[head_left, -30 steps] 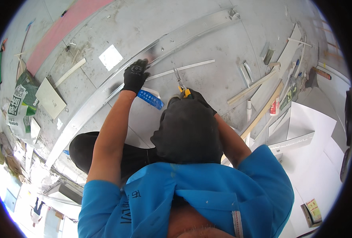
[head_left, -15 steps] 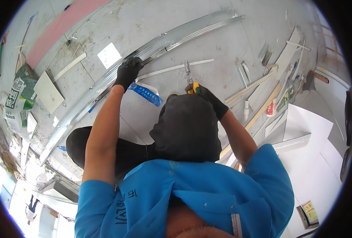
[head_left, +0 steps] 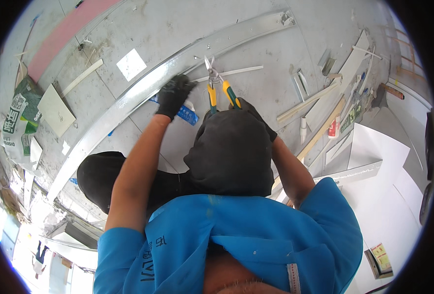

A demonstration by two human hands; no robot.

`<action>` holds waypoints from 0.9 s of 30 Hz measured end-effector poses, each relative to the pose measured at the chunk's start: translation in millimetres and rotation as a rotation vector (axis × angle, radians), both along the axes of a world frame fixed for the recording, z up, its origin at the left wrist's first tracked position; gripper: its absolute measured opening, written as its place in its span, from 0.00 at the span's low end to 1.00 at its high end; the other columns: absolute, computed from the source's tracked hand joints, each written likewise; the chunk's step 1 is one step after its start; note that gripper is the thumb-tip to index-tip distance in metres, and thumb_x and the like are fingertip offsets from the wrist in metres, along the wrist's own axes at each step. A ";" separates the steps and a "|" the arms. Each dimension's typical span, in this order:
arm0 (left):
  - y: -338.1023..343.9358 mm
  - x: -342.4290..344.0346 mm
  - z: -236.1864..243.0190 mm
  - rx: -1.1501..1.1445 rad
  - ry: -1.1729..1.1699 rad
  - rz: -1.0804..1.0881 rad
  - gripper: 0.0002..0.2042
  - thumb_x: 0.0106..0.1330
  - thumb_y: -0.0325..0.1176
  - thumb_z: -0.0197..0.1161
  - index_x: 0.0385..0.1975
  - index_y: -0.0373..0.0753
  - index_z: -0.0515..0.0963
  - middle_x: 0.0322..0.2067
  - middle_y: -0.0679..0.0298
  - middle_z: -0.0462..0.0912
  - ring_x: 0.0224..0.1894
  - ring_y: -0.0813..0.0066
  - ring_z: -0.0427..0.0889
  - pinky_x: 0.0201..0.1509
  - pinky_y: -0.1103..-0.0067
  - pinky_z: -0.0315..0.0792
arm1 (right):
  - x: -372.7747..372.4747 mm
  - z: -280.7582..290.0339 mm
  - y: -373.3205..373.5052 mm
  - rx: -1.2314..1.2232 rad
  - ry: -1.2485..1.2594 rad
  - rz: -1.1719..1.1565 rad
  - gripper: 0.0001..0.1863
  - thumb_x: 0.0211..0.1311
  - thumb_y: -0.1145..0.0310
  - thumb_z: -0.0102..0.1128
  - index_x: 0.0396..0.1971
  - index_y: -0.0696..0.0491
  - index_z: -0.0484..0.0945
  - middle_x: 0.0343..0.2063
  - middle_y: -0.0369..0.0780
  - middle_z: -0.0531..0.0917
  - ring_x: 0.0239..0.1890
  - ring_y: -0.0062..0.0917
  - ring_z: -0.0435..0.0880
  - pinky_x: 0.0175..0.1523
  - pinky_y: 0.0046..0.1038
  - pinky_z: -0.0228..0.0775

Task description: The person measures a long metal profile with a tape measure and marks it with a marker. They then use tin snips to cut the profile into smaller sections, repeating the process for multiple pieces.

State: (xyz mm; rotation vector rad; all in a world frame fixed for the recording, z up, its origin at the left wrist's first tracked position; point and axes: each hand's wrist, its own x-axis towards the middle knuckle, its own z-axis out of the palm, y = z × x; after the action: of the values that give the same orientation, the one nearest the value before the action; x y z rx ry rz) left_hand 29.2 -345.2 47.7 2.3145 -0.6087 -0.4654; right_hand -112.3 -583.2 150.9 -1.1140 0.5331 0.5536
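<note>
My right hand point(head_left: 248, 109), in a black glove and partly hidden behind my knee, grips tin snips point(head_left: 213, 78) by a yellow-and-green handle. The snips' handles are spread and their blades point away from me. My left hand point(head_left: 175, 95), also gloved, is beside the near edge of a long silvery metal channel point(head_left: 143, 90), holding nothing that I can see. Its fingers reach out to the right, slightly blurred. The channel lies across the floor from lower left to upper right, its smooth broad face showing. A thin pale strip point(head_left: 246, 70) lies beyond the snips.
Near my left hand is a blue printed strip point(head_left: 187, 115). A white square point(head_left: 131, 64) and a cream board point(head_left: 56, 110) lie left, beside a green-and-white bag point(head_left: 21, 115). Boards and offcuts point(head_left: 307, 103) are scattered right, with a red-and-white container point(head_left: 334, 128). A person point(head_left: 39, 259) stands far off.
The channel has turned over, from its grooved side to a smooth face. My left hand has come off it and moved right and nearer. The snips have risen into view with handles spread.
</note>
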 end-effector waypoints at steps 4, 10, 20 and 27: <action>-50.0 -34.8 29.4 -0.549 0.722 0.231 0.22 0.71 0.47 0.59 0.53 0.34 0.71 0.48 0.58 0.78 0.50 0.71 0.77 0.54 0.73 0.72 | 16.0 9.7 -9.2 -0.221 -0.130 0.202 0.12 0.72 0.58 0.52 0.41 0.53 0.71 0.32 0.31 0.75 0.37 0.17 0.74 0.43 0.24 0.68; -95.4 -35.3 59.3 -0.757 1.269 0.494 0.26 0.63 0.50 0.67 0.46 0.31 0.72 0.37 0.62 0.76 0.39 0.76 0.76 0.43 0.76 0.73 | -11.8 5.3 10.0 -0.117 -0.139 -0.016 0.14 0.71 0.58 0.54 0.45 0.54 0.71 0.37 0.36 0.75 0.43 0.21 0.74 0.49 0.26 0.67; -82.0 -51.9 6.2 -0.891 1.036 0.216 0.22 0.72 0.42 0.55 0.56 0.31 0.73 0.50 0.55 0.79 0.54 0.67 0.77 0.58 0.69 0.74 | 1.6 18.0 22.3 -0.417 -0.170 0.132 0.19 0.68 0.58 0.56 0.51 0.54 0.70 0.47 0.41 0.74 0.51 0.28 0.74 0.57 0.30 0.64; -50.3 -0.3 1.2 -0.735 1.388 1.018 0.42 0.67 0.67 0.48 0.63 0.31 0.60 0.54 0.49 0.77 0.53 0.54 0.78 0.60 0.61 0.70 | 15.5 -10.7 -1.5 -0.173 -0.003 0.207 0.15 0.67 0.56 0.55 0.40 0.54 0.75 0.32 0.35 0.77 0.36 0.18 0.74 0.44 0.26 0.67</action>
State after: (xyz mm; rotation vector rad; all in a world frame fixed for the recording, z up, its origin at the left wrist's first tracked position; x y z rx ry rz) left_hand 28.9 -395.5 48.9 0.9240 0.8899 -0.9193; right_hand -96.7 -584.7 140.2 -1.3436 0.4724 0.6948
